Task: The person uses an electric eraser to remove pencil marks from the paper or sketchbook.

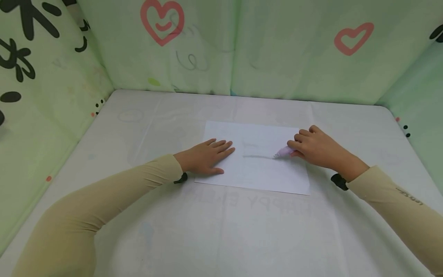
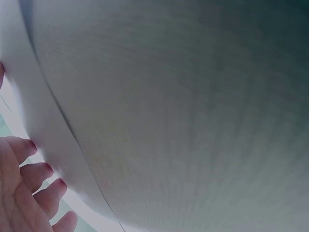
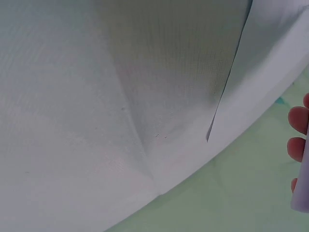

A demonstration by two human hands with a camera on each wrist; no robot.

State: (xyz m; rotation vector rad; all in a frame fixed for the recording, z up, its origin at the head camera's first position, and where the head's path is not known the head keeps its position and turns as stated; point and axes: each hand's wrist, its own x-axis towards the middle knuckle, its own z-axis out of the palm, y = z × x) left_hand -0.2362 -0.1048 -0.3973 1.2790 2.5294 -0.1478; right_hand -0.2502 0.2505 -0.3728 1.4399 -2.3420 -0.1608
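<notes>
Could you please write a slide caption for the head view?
Left hand resting on white paper, right hand holding a lilac pen-shaped tool at the end of a faint line.

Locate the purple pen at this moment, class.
In the head view, the purple pen is right of centre, gripped in the person's right hand, its tip over the white paper beside the right end of a faint line.

Beyond the white tabletop (image 1: 173, 238), you see a pale-green curtain (image 1: 277, 57) bearing a smiling red heart (image 1: 163, 27) and a plain red heart (image 1: 353, 32); to the tabletop's left, you have green fabric (image 1: 52, 127) with black markings (image 1: 10, 97).
</notes>
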